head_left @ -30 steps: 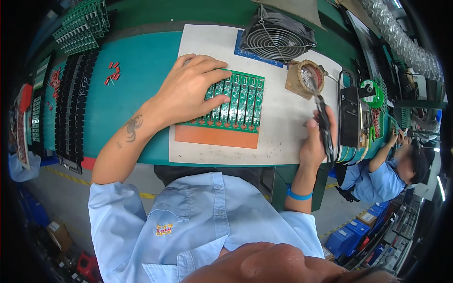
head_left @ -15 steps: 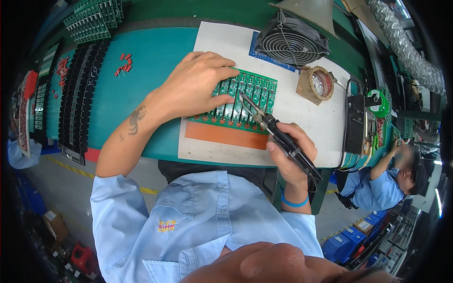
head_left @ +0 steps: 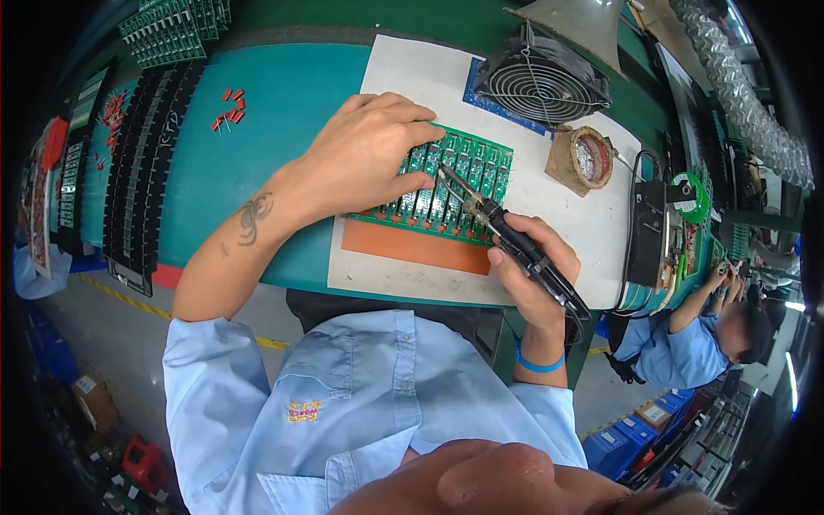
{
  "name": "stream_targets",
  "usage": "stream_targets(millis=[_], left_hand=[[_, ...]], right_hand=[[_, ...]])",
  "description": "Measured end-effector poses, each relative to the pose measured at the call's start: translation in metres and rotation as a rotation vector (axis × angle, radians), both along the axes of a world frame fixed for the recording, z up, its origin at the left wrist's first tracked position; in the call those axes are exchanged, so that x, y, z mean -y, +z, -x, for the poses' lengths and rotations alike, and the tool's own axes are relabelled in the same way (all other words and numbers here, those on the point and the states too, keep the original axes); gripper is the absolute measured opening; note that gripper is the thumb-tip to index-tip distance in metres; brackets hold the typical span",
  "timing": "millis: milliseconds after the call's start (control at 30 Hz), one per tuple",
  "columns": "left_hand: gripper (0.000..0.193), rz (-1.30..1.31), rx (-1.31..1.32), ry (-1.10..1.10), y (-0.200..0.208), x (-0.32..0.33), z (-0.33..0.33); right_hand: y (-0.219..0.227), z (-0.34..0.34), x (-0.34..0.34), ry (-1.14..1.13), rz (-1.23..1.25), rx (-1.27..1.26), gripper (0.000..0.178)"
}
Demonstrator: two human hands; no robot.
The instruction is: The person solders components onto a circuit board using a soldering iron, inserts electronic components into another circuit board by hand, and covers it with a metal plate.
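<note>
A green circuit board panel (head_left: 487,167), made of several narrow boards side by side, lies in front of me on an orange strip (head_left: 412,246) and a white sheet. My left hand (head_left: 371,153) grips its left part, thumb on the face and fingers at the far edge; that part is hidden under the palm. In my right hand (head_left: 545,266) is a black soldering iron (head_left: 525,251) with a thin metal guide beside its tip. The tip points up and left at the middle of the panel, close to my left thumb; whether it touches cannot be made out.
A black fan (head_left: 542,84) and a round pot with silvery bits (head_left: 589,159) stand beyond the panel. Right of them are a black box (head_left: 650,232) and a green spool (head_left: 690,197). Red components (head_left: 230,112) and black racks (head_left: 142,172) are at left. A co-worker (head_left: 687,348) sits at right.
The whole view has shifted slightly. Both hands keep their holds, and the iron tip stays over the middle of the panel. The co-worker's head and hands have moved.
</note>
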State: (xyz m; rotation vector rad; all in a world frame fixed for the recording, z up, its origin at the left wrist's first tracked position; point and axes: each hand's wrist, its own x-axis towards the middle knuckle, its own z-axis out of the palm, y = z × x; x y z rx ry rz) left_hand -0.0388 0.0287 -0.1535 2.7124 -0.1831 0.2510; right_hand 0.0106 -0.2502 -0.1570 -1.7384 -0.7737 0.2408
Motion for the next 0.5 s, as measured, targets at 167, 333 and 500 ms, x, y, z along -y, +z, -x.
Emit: stream_targets(millis=[167,333,500], left_hand=[[0.049,0.002,-0.004,0.002,0.0001,-0.0004,-0.0003],[0.043,-0.025,0.030,-0.005,-0.0013,-0.0002,-0.0006],[0.044,-0.036,0.022,0.004,0.0002,0.0016,-0.0007]], right_hand=[[0.0034,-0.0004,-0.0012,-0.002,0.008,-0.003,0.040],[0.0031,-0.0024,-0.0009,0.022,0.020,0.051,0.042],[0.0044,-0.0026,-0.0015,0.021,0.017,0.052,0.042]])
